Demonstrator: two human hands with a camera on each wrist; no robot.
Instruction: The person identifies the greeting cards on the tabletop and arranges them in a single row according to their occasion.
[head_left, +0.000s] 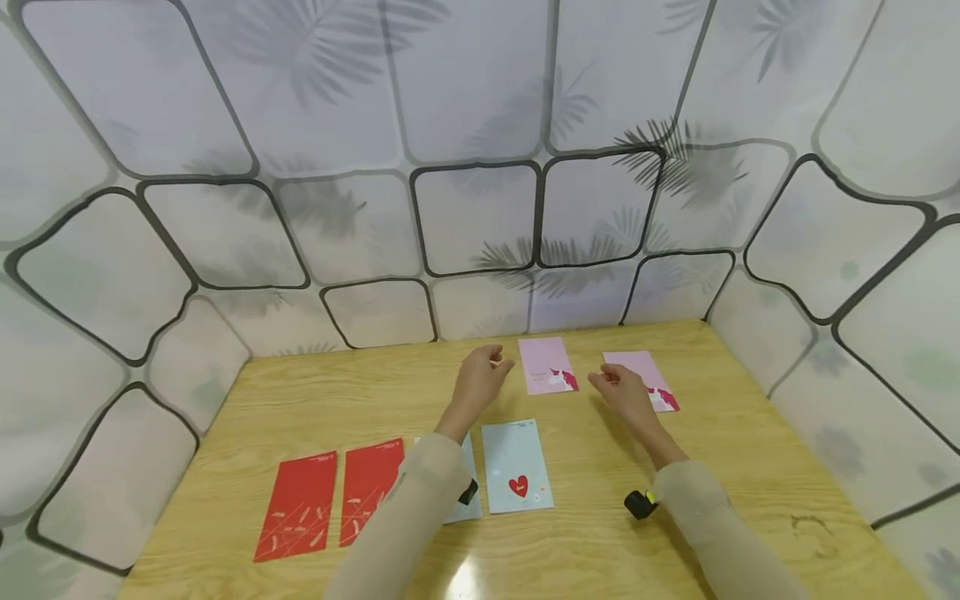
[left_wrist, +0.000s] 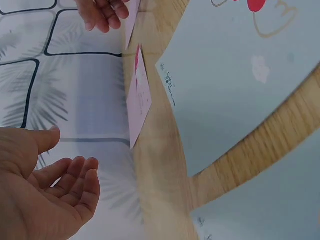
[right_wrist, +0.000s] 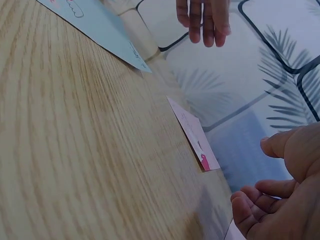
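Note:
Two pink cards with magenta and white artwork lie near the back of the table. My left hand hovers left of the nearer-centre pink card, fingers loosely bent, holding nothing. Over the left edge of the other pink card is my right hand, its fingers relaxed and nothing in them. In the left wrist view the left hand shows an empty palm with thumb apart from the fingers. The right wrist view shows the right hand likewise empty, beyond the centre pink card.
A pale blue card with a red heart lies at the middle front. Another pale blue card is partly hidden by the left forearm. Two red cards, one outer and one inner, lie to the left. A patterned curtain stands behind the wooden table.

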